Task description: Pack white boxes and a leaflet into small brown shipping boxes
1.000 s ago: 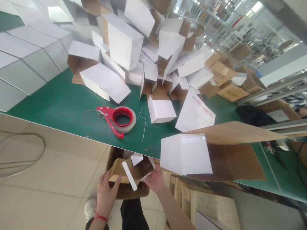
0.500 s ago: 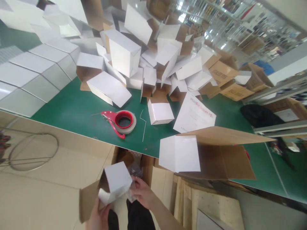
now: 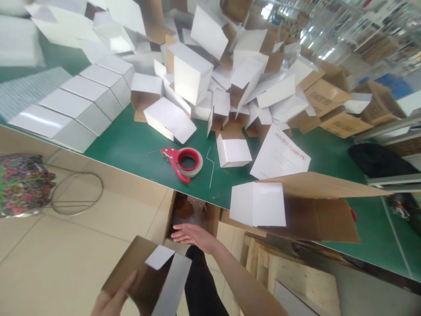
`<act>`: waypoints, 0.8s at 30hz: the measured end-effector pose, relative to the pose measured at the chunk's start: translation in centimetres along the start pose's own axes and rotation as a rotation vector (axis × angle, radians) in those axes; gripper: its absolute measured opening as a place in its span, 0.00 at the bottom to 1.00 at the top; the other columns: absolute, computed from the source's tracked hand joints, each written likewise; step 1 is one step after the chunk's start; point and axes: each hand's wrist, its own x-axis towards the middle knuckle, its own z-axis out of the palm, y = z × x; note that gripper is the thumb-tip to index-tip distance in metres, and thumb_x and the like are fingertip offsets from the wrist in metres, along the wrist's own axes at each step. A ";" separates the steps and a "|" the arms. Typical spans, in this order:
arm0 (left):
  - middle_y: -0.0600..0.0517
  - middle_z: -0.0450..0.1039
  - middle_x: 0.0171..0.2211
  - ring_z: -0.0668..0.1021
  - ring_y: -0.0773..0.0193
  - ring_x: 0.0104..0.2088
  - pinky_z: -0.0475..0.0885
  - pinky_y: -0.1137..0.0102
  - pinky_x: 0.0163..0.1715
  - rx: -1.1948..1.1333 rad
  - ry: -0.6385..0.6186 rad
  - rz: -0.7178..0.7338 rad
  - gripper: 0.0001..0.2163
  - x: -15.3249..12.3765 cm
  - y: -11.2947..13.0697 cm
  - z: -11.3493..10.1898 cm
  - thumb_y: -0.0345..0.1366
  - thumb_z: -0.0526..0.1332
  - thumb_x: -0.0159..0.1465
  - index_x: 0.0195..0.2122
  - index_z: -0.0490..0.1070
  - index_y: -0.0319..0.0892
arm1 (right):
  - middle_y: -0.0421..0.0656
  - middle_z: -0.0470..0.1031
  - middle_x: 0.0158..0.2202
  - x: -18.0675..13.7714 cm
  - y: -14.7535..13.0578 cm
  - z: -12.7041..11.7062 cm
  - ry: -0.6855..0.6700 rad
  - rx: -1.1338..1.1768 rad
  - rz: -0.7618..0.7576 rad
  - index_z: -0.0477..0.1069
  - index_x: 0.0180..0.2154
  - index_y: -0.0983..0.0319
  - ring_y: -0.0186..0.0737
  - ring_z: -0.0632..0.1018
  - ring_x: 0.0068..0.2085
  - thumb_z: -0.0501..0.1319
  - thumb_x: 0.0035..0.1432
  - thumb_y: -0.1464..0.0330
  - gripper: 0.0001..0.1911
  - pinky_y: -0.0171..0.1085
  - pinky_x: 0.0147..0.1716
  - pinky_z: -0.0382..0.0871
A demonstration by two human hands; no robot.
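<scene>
In the lower middle, an opened small white carton (image 3: 176, 281) with brown inner walls is tilted toward me, a white flap standing at its edge. My left hand (image 3: 115, 296) grips its brown flap, thumb on the inner face. My right hand (image 3: 194, 236) is apart from the carton, fingers stretched out and holding nothing. It hovers by an open brown box (image 3: 213, 217) below the table edge; clear plastic wrapping (image 3: 197, 204) shows inside that box.
On the green table (image 3: 131, 153) lie a red tape dispenser (image 3: 189, 160), a bent thin white strip (image 3: 212, 166) and a printed sheet (image 3: 281, 153). Closed white boxes (image 3: 82, 101) stand left; opened cartons (image 3: 190, 66) pile behind. A large brown carton (image 3: 315, 219) overhangs the front edge.
My right hand has let go of the white carton and opened. My left hand has turned the carton so that its brown inside faces up. The view has shifted left.
</scene>
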 end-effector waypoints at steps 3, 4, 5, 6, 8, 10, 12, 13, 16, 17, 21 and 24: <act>0.43 0.81 0.39 0.79 0.42 0.49 0.77 0.55 0.51 -0.162 -0.225 -0.122 0.27 -2.4 5.5 1.4 0.48 0.75 0.41 0.39 0.75 0.39 | 0.46 0.80 0.44 -4.1 -3.0 5.1 -0.214 0.295 0.070 0.77 0.49 0.61 0.40 0.79 0.43 0.72 0.49 0.49 0.31 0.37 0.45 0.68; 0.43 0.81 0.37 0.80 0.42 0.47 0.78 0.56 0.46 -0.174 -0.253 -0.155 0.29 -3.4 7.1 1.7 0.48 0.76 0.39 0.40 0.74 0.39 | 0.44 0.80 0.42 -5.5 -3.8 6.7 -0.195 0.333 0.104 0.78 0.46 0.62 0.38 0.78 0.39 0.76 0.44 0.53 0.30 0.35 0.41 0.67; 0.43 0.81 0.36 0.80 0.42 0.45 0.79 0.56 0.42 -0.152 -0.218 -0.146 0.30 -4.5 8.5 1.9 0.50 0.75 0.39 0.40 0.73 0.39 | 0.43 0.80 0.38 -6.9 -4.6 8.2 -0.150 0.364 0.137 0.79 0.43 0.63 0.36 0.77 0.35 0.78 0.38 0.57 0.29 0.34 0.37 0.66; 0.43 0.80 0.35 0.80 0.43 0.43 0.78 0.57 0.40 -0.097 -0.172 -0.106 0.30 -5.6 9.7 2.0 0.54 0.73 0.40 0.39 0.73 0.39 | 0.43 0.80 0.35 -8.2 -5.3 9.5 -0.093 0.394 0.160 0.79 0.40 0.65 0.35 0.76 0.31 0.79 0.34 0.61 0.28 0.33 0.33 0.65; 0.43 0.79 0.38 0.79 0.46 0.43 0.77 0.60 0.38 -0.055 -0.054 0.033 0.29 -8.3 11.2 1.6 0.60 0.68 0.46 0.38 0.72 0.40 | 0.42 0.80 0.30 -10.7 -6.6 11.5 0.049 0.440 0.158 0.78 0.35 0.66 0.35 0.74 0.27 0.77 0.30 0.66 0.25 0.33 0.29 0.63; 0.42 0.77 0.46 0.79 0.49 0.46 0.77 0.62 0.40 -0.124 -0.043 0.170 0.29 -11.2 11.9 0.5 0.63 0.62 0.54 0.42 0.71 0.41 | 0.42 0.80 0.30 -13.2 -8.0 12.7 0.187 0.486 0.106 0.78 0.33 0.65 0.37 0.74 0.27 0.74 0.29 0.68 0.22 0.34 0.29 0.64; 0.41 0.73 0.55 0.76 0.49 0.54 0.76 0.63 0.45 -0.155 -0.205 0.285 0.28 -14.1 11.9 -1.2 0.61 0.62 0.58 0.47 0.72 0.43 | 0.43 0.81 0.33 -15.8 -9.5 13.4 0.261 0.513 0.030 0.77 0.35 0.64 0.38 0.76 0.29 0.73 0.30 0.69 0.23 0.36 0.32 0.67; 0.41 0.71 0.58 0.73 0.47 0.58 0.76 0.63 0.48 -0.107 -0.322 0.336 0.28 -15.4 11.7 -2.0 0.60 0.64 0.58 0.49 0.73 0.43 | 0.44 0.82 0.34 -17.1 -10.2 13.6 0.278 0.516 0.002 0.77 0.36 0.64 0.39 0.77 0.30 0.73 0.30 0.69 0.24 0.36 0.33 0.67; 0.41 0.70 0.59 0.70 0.42 0.61 0.73 0.59 0.55 0.084 -0.577 0.398 0.27 -18.3 10.6 -3.8 0.56 0.70 0.54 0.50 0.77 0.44 | 0.43 0.82 0.37 -21.1 -11.7 13.9 0.254 0.435 -0.055 0.77 0.42 0.62 0.41 0.77 0.34 0.72 0.33 0.69 0.28 0.37 0.36 0.67; 0.41 0.71 0.57 0.72 0.42 0.59 0.74 0.58 0.54 0.111 -0.618 0.382 0.27 -19.0 10.2 -4.0 0.56 0.69 0.54 0.49 0.77 0.44 | 0.42 0.82 0.40 -22.4 -11.9 14.0 0.215 0.370 -0.082 0.77 0.45 0.61 0.43 0.78 0.37 0.71 0.35 0.68 0.28 0.38 0.39 0.67; 0.42 0.76 0.50 0.79 0.46 0.48 0.78 0.57 0.47 0.080 -0.646 0.316 0.27 -21.1 8.7 -3.3 0.55 0.69 0.55 0.49 0.72 0.43 | 0.45 0.80 0.46 -26.5 -12.3 13.9 0.069 0.087 -0.194 0.79 0.47 0.61 0.48 0.76 0.47 0.66 0.51 0.57 0.23 0.42 0.47 0.65; 0.43 0.75 0.49 0.80 0.48 0.46 0.80 0.60 0.41 0.004 -0.578 0.338 0.27 -22.1 8.0 -2.5 0.51 0.73 0.52 0.47 0.66 0.43 | 0.46 0.80 0.40 -28.3 -12.3 13.4 0.152 -0.025 -0.230 0.81 0.40 0.62 0.48 0.76 0.43 0.63 0.56 0.50 0.23 0.42 0.45 0.65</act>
